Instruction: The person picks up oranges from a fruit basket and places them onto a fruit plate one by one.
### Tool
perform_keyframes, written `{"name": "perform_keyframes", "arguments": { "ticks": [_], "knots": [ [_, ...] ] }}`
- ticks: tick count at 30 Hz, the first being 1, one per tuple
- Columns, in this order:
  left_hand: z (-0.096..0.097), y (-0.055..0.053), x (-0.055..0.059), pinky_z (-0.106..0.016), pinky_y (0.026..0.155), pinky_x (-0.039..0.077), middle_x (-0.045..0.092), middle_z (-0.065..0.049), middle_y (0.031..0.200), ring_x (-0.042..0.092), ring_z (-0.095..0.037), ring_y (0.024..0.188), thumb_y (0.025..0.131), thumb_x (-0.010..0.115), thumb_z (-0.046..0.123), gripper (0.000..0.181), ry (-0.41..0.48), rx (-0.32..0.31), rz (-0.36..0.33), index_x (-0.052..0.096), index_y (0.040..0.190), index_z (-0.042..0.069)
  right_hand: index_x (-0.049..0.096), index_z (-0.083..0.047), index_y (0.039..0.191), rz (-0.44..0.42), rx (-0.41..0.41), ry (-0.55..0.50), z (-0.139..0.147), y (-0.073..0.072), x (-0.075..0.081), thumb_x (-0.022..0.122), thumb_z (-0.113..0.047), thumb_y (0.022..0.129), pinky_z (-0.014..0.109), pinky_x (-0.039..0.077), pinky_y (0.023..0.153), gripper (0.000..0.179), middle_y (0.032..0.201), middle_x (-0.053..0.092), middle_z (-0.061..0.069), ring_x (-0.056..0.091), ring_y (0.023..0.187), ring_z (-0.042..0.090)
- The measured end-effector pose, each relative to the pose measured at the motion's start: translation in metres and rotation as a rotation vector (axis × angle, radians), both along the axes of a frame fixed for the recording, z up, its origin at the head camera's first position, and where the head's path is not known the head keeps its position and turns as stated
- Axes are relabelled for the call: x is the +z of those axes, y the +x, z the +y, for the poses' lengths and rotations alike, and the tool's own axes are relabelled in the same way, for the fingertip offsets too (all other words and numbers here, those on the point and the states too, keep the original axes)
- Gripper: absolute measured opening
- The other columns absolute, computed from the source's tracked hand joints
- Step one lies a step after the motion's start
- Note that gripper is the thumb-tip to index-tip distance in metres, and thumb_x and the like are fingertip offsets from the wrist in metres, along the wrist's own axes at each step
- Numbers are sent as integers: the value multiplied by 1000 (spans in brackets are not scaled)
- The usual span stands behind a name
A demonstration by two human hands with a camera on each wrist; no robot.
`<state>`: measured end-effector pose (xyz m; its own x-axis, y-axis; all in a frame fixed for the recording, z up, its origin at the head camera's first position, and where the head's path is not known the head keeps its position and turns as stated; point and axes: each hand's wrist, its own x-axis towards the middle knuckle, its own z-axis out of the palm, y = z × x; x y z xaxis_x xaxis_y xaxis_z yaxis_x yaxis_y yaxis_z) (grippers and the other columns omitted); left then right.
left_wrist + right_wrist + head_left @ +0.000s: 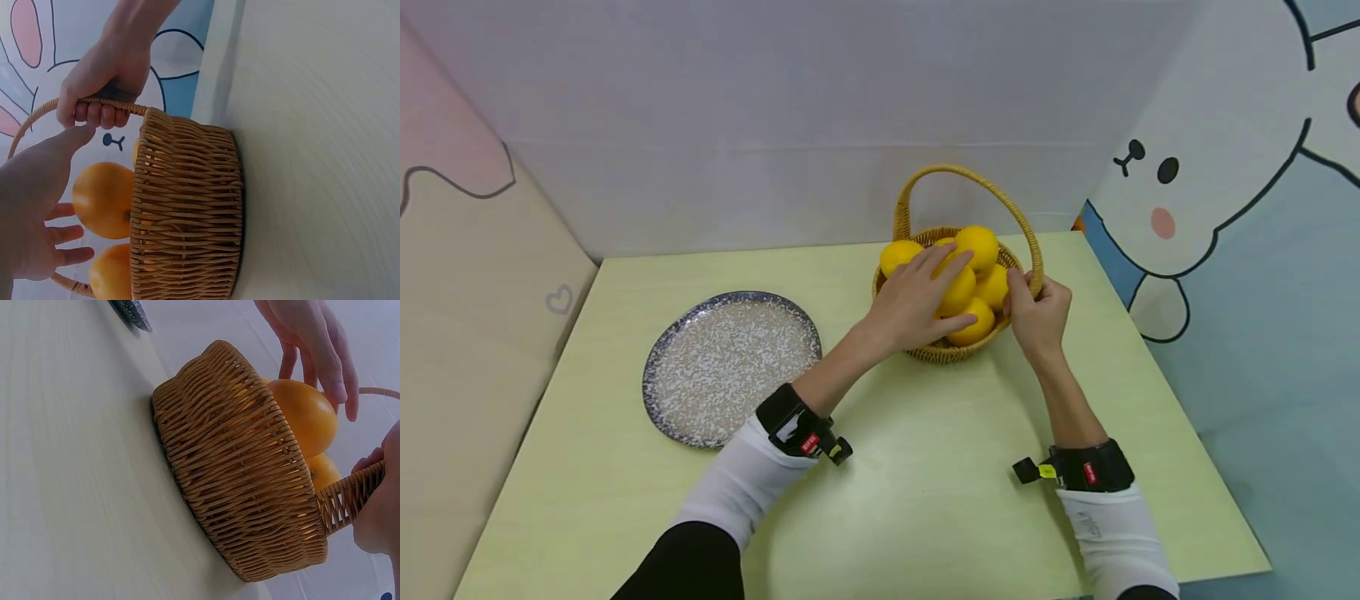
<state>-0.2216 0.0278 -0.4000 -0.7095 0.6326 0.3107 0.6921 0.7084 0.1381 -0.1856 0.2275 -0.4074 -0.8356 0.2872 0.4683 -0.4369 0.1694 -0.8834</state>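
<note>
A woven basket (946, 353) with a tall arched handle (967, 172) stands near the table's back edge, heaped with several orange-yellow round fruits (977, 248) that look like oranges. My right hand (1039, 315) grips the handle low on its right side, fingers curled round it, as the left wrist view also shows. Over the fruit spreads my left hand (917, 304), its fingers extended and thumb apart, covering part of the heap. In the right wrist view the left fingers (325, 359) hang just above one orange (305, 417).
To the left of the basket lies a speckled oval plate (730, 367) with a dark blue rim, partly behind the left forearm. The pale table (880, 500) meets a white backdrop (760, 200) at the back. A cartoon-printed panel (1247, 333) borders the right side.
</note>
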Motion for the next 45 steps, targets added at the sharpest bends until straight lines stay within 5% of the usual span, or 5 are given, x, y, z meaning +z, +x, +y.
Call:
{"name": "perform_keyframes", "arguments": {
  "ticks": [8,26,38,45],
  "knots": [
    [3,-2,-4,-47,114,39,33,-12,164,34,-28,144,97,61,56,77,-16,-29,-40,39,161,19,49,13,61,15,11,3,-1,-1,1,61,-4,100,13,32,35,44,50,47,18,42,39,9],
    [7,-7,-9,-37,115,39,43,-13,156,41,-26,139,97,69,35,63,12,-57,32,49,153,14,49,14,64,-5,6,-16,-1,1,-1,62,-5,101,13,34,36,44,56,45,29,44,41,10],
    [6,-6,-10,-37,113,42,44,-11,156,42,-25,139,97,69,34,60,49,-45,4,52,152,17,50,1,58,2,16,-19,-1,0,-1,61,-1,100,12,32,33,43,45,50,-2,43,37,9],
    [5,-7,-10,-38,113,41,47,-12,154,45,-26,136,95,71,33,59,102,-63,-6,55,149,14,50,-2,57,-9,6,-15,-2,1,0,60,-2,100,12,31,32,44,45,49,-7,42,37,9]
  ]
}}
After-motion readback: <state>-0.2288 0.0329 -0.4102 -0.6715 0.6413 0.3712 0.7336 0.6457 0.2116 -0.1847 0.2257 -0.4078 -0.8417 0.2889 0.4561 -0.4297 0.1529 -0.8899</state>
